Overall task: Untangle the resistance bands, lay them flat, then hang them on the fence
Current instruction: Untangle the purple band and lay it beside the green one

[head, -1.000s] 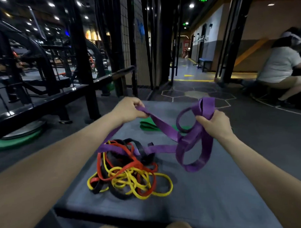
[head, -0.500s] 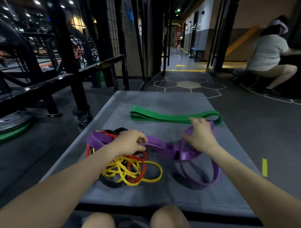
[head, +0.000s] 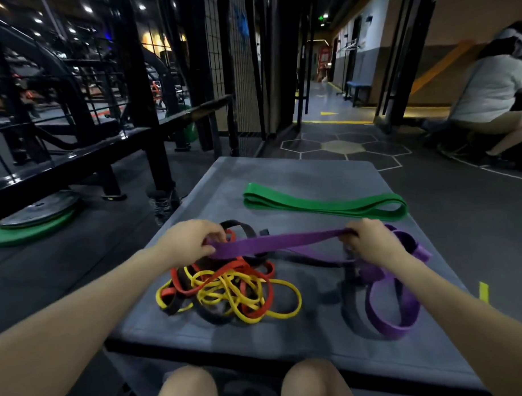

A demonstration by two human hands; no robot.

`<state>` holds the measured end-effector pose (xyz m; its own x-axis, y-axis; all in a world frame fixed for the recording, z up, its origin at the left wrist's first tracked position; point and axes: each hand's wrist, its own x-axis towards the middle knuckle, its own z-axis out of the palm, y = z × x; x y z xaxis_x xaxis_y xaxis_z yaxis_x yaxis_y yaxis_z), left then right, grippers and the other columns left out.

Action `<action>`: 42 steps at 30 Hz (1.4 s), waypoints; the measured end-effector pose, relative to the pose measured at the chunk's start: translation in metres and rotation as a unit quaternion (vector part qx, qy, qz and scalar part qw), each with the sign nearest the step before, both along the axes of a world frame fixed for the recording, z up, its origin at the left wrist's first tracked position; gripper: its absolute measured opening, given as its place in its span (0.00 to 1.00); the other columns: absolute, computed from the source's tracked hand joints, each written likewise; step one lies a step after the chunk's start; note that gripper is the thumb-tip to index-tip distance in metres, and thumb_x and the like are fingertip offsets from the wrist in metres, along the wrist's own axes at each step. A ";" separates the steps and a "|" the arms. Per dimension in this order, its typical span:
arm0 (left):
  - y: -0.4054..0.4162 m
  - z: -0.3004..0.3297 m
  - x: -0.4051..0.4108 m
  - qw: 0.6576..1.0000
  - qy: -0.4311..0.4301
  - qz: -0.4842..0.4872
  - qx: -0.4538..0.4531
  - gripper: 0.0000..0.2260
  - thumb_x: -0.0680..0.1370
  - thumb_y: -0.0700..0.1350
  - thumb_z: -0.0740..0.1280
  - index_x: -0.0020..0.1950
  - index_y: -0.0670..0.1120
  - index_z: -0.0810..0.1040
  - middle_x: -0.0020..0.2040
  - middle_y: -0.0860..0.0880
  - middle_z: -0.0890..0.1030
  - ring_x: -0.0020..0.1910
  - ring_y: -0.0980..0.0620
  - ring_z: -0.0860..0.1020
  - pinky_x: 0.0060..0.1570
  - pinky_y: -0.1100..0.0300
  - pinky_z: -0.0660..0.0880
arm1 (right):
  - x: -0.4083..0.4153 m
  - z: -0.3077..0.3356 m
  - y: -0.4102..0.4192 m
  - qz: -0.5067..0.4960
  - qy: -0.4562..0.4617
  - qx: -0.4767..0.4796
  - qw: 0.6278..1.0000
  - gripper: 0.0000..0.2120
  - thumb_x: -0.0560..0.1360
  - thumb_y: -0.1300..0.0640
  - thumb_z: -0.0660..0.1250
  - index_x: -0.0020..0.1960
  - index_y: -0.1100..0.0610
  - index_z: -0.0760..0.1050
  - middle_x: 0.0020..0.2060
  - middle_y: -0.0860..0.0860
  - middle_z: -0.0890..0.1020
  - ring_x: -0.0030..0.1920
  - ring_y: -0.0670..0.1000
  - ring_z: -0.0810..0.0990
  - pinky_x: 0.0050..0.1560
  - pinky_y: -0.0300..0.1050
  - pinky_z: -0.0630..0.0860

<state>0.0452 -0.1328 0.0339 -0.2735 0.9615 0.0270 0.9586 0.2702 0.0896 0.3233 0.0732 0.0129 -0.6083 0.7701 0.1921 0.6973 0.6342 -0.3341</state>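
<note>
- The left hand was closed, fingers pinched on one end of a taut span of the purple band; the right hand was closed on the other end of that span.
- The held span ran nearly level from left to right, just above the grey mat, its long axis crosswise to the person's forearms.
- The rest of the purple band lay on the right: a bunch just beyond the right hand and a loose loop on the mat beneath that forearm, so the slack lay nearer the right hand.
- The left end of the span passed just over the tangled pile of yellow, red and black bands; whether the purple band was free of that pile could not be told.
- The green band lay flat farther along the mat, its long axis roughly parallel to the held span and apart from it.
- Judged step: freeing and flattening the purple band; the wire fence stood beyond the mat, ahead and to the left.
</note>
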 end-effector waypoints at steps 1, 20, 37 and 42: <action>-0.001 -0.003 -0.007 1.000 -0.010 0.010 0.006 0.06 0.75 0.46 0.67 0.50 0.55 0.76 0.52 0.56 0.80 0.53 0.53 0.75 0.52 0.55 0.73 | 0.005 -0.002 0.006 -0.029 -0.007 0.005 1.000 0.07 0.74 0.57 0.65 0.48 0.58 0.80 0.44 0.60 0.82 0.47 0.61 0.80 0.46 0.53 0.77; 0.081 -0.057 -0.038 0.995 -0.090 0.007 0.040 0.13 0.78 0.41 0.64 0.62 0.49 0.74 0.61 0.50 0.74 0.59 0.49 0.75 0.55 0.55 0.71 | -0.134 -0.048 -0.047 0.203 -0.053 -0.108 0.972 0.13 0.74 0.55 0.67 0.58 0.57 0.77 0.54 0.55 0.81 0.54 0.55 0.78 0.54 0.47 0.75; 0.103 -0.041 -0.041 0.952 -0.265 -0.085 0.125 0.05 0.74 0.46 0.70 0.45 0.46 0.77 0.39 0.51 0.76 0.39 0.63 0.74 0.43 0.67 0.69 | -0.127 -0.062 -0.037 0.204 -0.042 -0.055 0.976 0.12 0.71 0.60 0.64 0.53 0.57 0.78 0.54 0.55 0.77 0.52 0.58 0.77 0.52 0.48 0.74; 0.086 0.007 -0.051 0.837 -0.449 0.007 0.313 0.07 0.78 0.39 0.64 0.42 0.49 0.75 0.37 0.50 0.74 0.35 0.61 0.72 0.41 0.66 0.69 | -0.123 -0.062 -0.032 0.184 -0.039 -0.055 0.981 0.10 0.71 0.61 0.63 0.50 0.58 0.78 0.53 0.56 0.77 0.51 0.59 0.78 0.48 0.47 0.72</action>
<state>-0.0056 -0.0468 0.0409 -0.4652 0.8320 0.3022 0.4256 -0.0892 0.9005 0.2008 0.0412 -0.0487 -0.8582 0.5095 0.0623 0.4546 0.8109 -0.3686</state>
